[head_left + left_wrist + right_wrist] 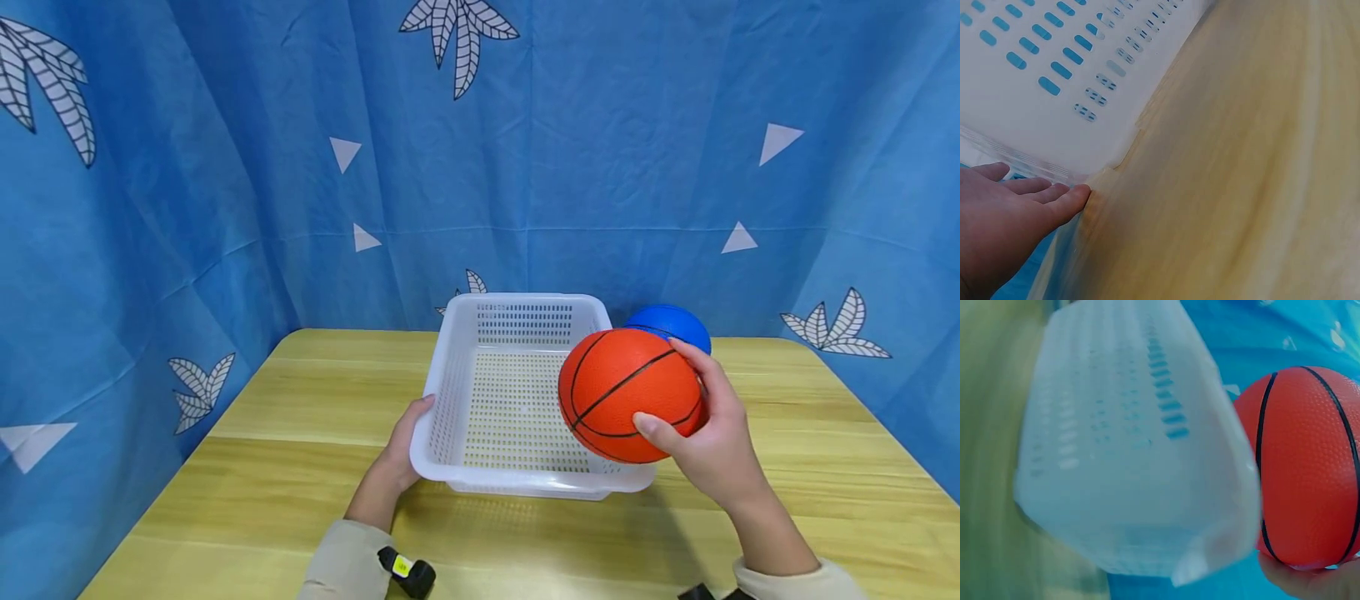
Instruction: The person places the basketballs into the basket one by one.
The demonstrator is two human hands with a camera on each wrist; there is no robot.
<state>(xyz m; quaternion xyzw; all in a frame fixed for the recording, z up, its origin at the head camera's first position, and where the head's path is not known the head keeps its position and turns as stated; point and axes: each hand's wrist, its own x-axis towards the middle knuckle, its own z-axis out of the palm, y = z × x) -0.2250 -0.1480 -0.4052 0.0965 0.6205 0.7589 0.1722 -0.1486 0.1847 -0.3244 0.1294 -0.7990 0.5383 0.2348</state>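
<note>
A red toy basketball [622,392] with black lines is held up over the right side of a white plastic basket [525,480]. My right hand [718,442] grips the ball from its right, thumb on the near side and fingers round the far side. In the right wrist view, the red basketball [1310,465] appears beside the basket's outer wall [1129,506]. At the basket's left side, my left hand [401,446] touches the rim with fairly straight fingers [1066,201], as the left wrist view shows. The basket has slotted walls and looks empty where its floor is visible.
A blue ball [671,321] sits at the back of the wooden table [330,400], right of the basket and partly hidden by the red one. Blue patterned curtains [600,167] hang behind the table and along both sides.
</note>
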